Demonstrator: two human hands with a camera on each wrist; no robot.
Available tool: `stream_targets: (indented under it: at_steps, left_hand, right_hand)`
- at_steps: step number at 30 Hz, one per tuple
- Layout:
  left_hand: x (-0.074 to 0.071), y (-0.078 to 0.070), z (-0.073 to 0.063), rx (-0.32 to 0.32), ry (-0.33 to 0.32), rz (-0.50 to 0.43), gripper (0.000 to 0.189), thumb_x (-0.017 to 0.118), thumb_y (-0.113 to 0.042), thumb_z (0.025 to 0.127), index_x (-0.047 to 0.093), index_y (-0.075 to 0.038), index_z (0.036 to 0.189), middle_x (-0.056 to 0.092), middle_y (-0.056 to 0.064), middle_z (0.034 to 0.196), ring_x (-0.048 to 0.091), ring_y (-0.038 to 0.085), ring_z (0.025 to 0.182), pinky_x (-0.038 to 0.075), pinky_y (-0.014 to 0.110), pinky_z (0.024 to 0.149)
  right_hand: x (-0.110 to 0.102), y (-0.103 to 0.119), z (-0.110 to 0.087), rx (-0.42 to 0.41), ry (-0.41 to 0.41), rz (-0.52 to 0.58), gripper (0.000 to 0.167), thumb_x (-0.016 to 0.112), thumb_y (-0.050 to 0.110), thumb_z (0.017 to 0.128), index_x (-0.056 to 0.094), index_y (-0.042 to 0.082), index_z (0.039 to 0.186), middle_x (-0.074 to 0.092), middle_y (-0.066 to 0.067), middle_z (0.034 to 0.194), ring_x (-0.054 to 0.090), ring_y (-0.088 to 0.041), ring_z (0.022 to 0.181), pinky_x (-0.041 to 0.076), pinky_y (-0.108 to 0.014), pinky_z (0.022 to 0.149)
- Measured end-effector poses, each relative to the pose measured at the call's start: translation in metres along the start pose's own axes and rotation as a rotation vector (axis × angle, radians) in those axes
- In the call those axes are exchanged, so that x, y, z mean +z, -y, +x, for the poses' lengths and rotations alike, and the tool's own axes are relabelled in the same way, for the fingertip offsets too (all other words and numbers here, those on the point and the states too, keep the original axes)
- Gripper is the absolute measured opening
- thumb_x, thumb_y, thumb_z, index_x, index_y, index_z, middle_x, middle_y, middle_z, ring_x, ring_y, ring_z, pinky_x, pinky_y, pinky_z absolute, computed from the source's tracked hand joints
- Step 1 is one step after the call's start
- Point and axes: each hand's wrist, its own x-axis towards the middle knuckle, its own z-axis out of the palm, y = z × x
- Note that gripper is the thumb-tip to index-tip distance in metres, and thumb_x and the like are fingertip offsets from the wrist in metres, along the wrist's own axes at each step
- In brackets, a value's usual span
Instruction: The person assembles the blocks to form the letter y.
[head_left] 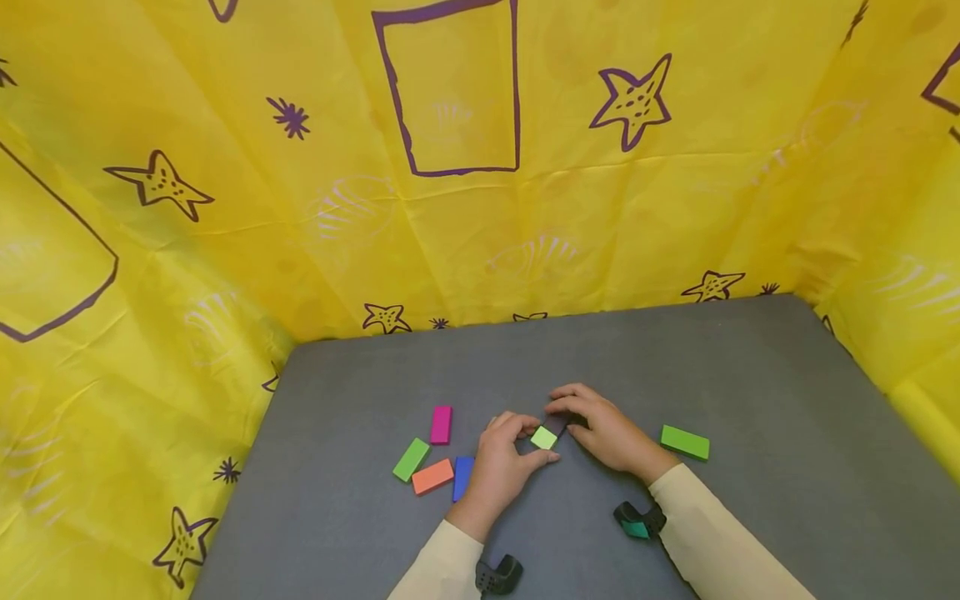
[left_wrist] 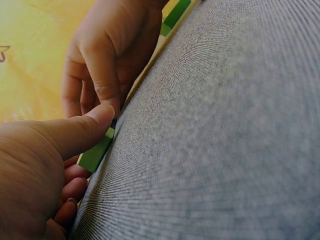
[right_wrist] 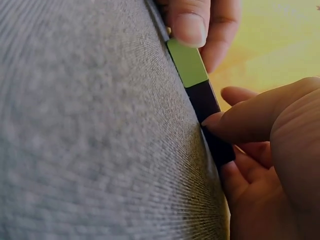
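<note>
On the grey table, a light green block (head_left: 543, 438) (right_wrist: 188, 66) and a dark, nearly black block (head_left: 556, 424) (right_wrist: 204, 95) lie end to end. My left hand (head_left: 501, 462) pinches the green one between thumb and fingers; in the left wrist view the thumb lies over the green block (left_wrist: 94, 155). From the other side, my right hand (head_left: 609, 433) holds the dark block, its thumb along one face and the fingers at the far end in the right wrist view. In the head view the dark block is partly hidden by the right fingers.
Left of the hands lie a pink block (head_left: 442, 425), a green block (head_left: 412, 460), an orange block (head_left: 433, 477) and a blue block (head_left: 462, 478), partly behind the left hand. Another green block (head_left: 685, 442) sits beyond the right wrist. Yellow patterned cloth (head_left: 480, 242) borders the table.
</note>
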Motion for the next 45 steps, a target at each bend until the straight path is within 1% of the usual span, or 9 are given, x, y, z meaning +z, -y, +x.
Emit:
stream_targets:
  at_steps: [13, 17, 21, 24, 29, 32, 35, 41, 45]
  left_hand:
    - [0.000, -0.001, 0.001, -0.007, 0.014, 0.020, 0.046, 0.102, -0.025, 0.078, 0.080, -0.011, 0.115, 0.068, -0.004, 0.103, 0.060, 0.014, 0.096, 0.052, 0.039, 0.086]
    - [-0.001, -0.001, 0.000, -0.035, 0.034, 0.007, 0.052, 0.102, -0.028, 0.078, 0.078, -0.012, 0.122, 0.068, -0.004, 0.109, 0.061, 0.014, 0.102, 0.052, 0.040, 0.091]
    - [-0.003, -0.003, -0.001, -0.023, 0.064, 0.017, 0.056, 0.100, -0.031, 0.083, 0.076, -0.011, 0.129, 0.067, -0.002, 0.119, 0.061, 0.016, 0.109, 0.053, 0.043, 0.095]
    - [-0.007, -0.007, -0.002, 0.004, 0.116, 0.076, 0.061, 0.097, -0.033, 0.087, 0.072, -0.010, 0.137, 0.065, -0.001, 0.128, 0.059, 0.020, 0.117, 0.053, 0.044, 0.099]
    - [-0.018, -0.017, -0.008, 0.047, 0.275, 0.258, 0.084, 0.091, -0.046, 0.091, 0.057, -0.007, 0.156, 0.055, 0.006, 0.154, 0.052, 0.029, 0.138, 0.047, 0.052, 0.112]
    - [-0.025, -0.022, -0.015, 0.067, 0.400, 0.326, 0.107, 0.088, -0.062, 0.087, 0.042, -0.008, 0.167, 0.038, 0.007, 0.172, 0.040, 0.032, 0.152, 0.040, 0.059, 0.117]
    - [-0.029, -0.023, -0.022, 0.082, 0.495, 0.332, 0.125, 0.086, -0.074, 0.081, 0.029, -0.011, 0.173, 0.018, 0.005, 0.180, 0.026, 0.031, 0.161, 0.035, 0.063, 0.119]
    - [-0.029, -0.019, -0.026, 0.128, 0.535, 0.318, 0.134, 0.081, -0.084, 0.076, 0.023, -0.015, 0.175, 0.001, -0.003, 0.182, 0.009, 0.029, 0.165, 0.032, 0.067, 0.120]
    - [-0.027, -0.017, -0.024, 0.137, 0.568, 0.315, 0.136, 0.076, -0.089, 0.076, 0.016, -0.018, 0.176, -0.007, -0.008, 0.181, 0.002, 0.026, 0.166, 0.029, 0.067, 0.121]
  right_hand:
    - [0.003, -0.007, -0.004, 0.008, -0.080, 0.099, 0.050, 0.071, -0.011, 0.100, 0.067, 0.008, 0.145, 0.057, -0.008, 0.153, 0.053, -0.033, 0.142, 0.046, -0.059, 0.111]
    - [0.002, -0.008, -0.008, 0.013, -0.121, 0.133, 0.049, 0.071, -0.010, 0.100, 0.067, 0.006, 0.146, 0.057, -0.010, 0.154, 0.051, -0.035, 0.144, 0.043, -0.062, 0.112]
    - [-0.002, -0.009, -0.014, 0.010, -0.168, 0.145, 0.046, 0.071, -0.009, 0.101, 0.067, 0.005, 0.145, 0.058, -0.009, 0.153, 0.053, -0.033, 0.142, 0.046, -0.055, 0.112]
    - [-0.006, -0.009, -0.018, -0.001, -0.209, 0.142, 0.044, 0.070, -0.007, 0.103, 0.067, 0.004, 0.145, 0.059, -0.009, 0.151, 0.055, -0.032, 0.139, 0.049, -0.053, 0.110]
    - [-0.017, -0.002, -0.025, -0.019, -0.300, 0.143, 0.041, 0.071, -0.004, 0.104, 0.067, 0.003, 0.144, 0.061, -0.010, 0.146, 0.059, -0.031, 0.133, 0.054, -0.055, 0.102]
    - [-0.025, 0.000, -0.028, -0.030, -0.363, 0.150, 0.041, 0.072, -0.005, 0.102, 0.069, 0.005, 0.142, 0.063, -0.009, 0.142, 0.061, -0.032, 0.126, 0.058, -0.049, 0.097]
    - [-0.034, 0.001, -0.033, -0.034, -0.419, 0.157, 0.043, 0.073, -0.008, 0.101, 0.070, 0.006, 0.141, 0.065, -0.010, 0.138, 0.062, -0.032, 0.122, 0.059, -0.039, 0.093]
    - [-0.050, 0.001, -0.043, -0.018, -0.493, 0.127, 0.045, 0.075, -0.011, 0.097, 0.070, 0.004, 0.140, 0.066, -0.013, 0.134, 0.062, -0.027, 0.117, 0.054, -0.024, 0.090]
    - [-0.062, -0.001, -0.052, 0.048, -0.521, 0.088, 0.043, 0.075, -0.009, 0.098, 0.070, 0.004, 0.140, 0.065, -0.016, 0.133, 0.062, -0.024, 0.116, 0.051, -0.018, 0.090]
